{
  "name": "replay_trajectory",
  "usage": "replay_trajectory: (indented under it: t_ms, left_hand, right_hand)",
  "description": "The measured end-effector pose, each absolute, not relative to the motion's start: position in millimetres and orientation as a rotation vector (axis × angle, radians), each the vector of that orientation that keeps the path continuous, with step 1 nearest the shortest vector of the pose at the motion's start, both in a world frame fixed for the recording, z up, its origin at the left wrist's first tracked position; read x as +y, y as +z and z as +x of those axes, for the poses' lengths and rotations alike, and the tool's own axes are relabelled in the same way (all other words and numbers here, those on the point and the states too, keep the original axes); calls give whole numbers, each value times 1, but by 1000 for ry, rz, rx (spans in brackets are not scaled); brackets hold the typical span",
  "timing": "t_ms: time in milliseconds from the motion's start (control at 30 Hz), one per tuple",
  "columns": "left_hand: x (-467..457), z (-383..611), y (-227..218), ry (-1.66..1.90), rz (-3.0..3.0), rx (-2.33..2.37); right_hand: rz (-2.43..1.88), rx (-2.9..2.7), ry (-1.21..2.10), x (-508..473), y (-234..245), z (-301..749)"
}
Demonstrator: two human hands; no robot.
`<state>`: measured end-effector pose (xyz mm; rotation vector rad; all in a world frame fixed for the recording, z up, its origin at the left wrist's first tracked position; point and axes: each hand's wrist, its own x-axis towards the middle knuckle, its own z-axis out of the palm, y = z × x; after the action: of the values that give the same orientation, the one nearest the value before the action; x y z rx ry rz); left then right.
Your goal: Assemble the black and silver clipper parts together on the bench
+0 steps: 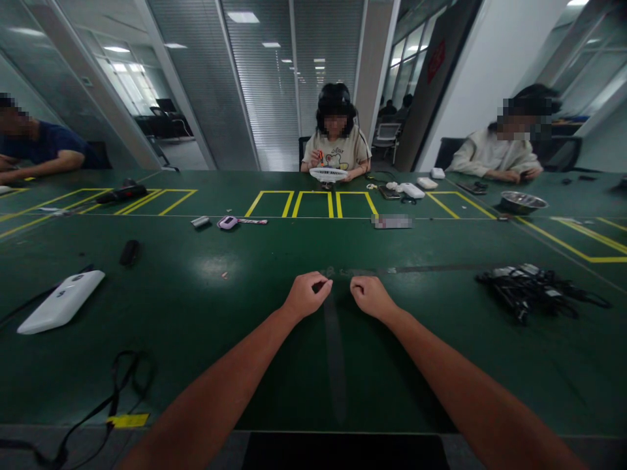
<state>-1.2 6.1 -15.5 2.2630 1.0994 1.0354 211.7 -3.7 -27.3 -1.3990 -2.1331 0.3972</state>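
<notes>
1. The left hand [306, 295] is curled into a loose fist on the green worktop [245, 326], fingers closed; a small dark thing shows at its fingertips, too small to tell what it is.
2. The right hand [371, 297] lies just beside it, apart by a narrow gap, fingers curled shut; I cannot tell whether it holds anything.
3. Both hands sit over a dark seam [334, 352] that runs from the near edge toward the middle of the worktop.
4. Bare green surface surrounds the hands on every side.
5. To the right, well apart, lies a heap of black cables [533, 288].
6. To the left, well apart, lie a white flat case [61, 301] and a small black object [130, 252].
7. At the near left edge a black strap [115, 391] loops beside a yellow tag [128, 420].
8. Across the worktop, a person holds a white fan guard [328, 174] behind yellow marked boxes [311, 203].
</notes>
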Motion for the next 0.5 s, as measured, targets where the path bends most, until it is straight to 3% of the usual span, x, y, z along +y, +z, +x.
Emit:
replay_trajectory:
  t_ms: [133, 267, 500]
  left_hand:
    - [6, -2, -15, 1024, 2243, 1104]
    - [6, -4, -16, 993, 2225, 1100]
    - [7, -4, -16, 980, 2227, 1072]
  right_hand:
    - [-1393, -2139, 315, -2, -21, 216]
    - [-1490, -2030, -20, 4, -2, 245]
    - [-2281, -1554, -288, -17, 19, 360]
